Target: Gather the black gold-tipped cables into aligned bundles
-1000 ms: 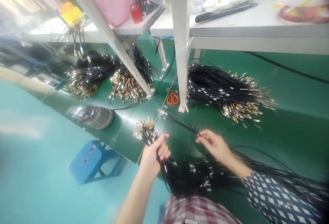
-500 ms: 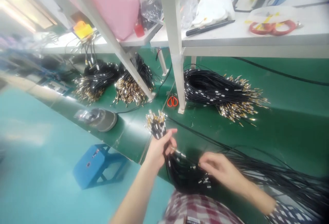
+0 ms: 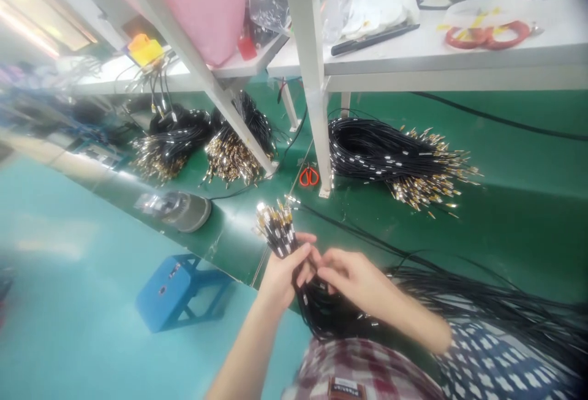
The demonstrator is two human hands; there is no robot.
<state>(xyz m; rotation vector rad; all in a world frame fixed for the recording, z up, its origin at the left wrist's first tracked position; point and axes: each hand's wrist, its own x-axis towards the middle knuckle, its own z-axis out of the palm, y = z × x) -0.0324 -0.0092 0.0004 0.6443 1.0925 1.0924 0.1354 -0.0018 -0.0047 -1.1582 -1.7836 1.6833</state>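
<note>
green work surface runs from 10 o'clock round to 3 o'clock of my grip, with a pale blue-green floor at 9 o'clock and a white shelf above, towards 1 o'clock. my left hand is closed round a bundle of thin black cables, low and central in view; their gold and silver tips fan out at 11 o'clock, and their lengths curve down towards 5 o'clock, in front of a red-and-white checked garment. my right hand meets the fingers of my left at 3 o'clock, its thumb and fingertips closed together; what they pinch is too small to tell. more long black cables stretch away at 3 o'clock, beside a patterned sleeve. at 12 o'clock, small orange-red scissor handles lie beside a white post. at 1 o'clock, a large looped cable pile lies under the shelf, tips pointing right. two other tipped piles sit between 10 and 11 o'clock. a rounded grey object is at 10 o'clock, and a blue stool stands at 9 o'clock. up at 11 o'clock is something large and pink.
</note>
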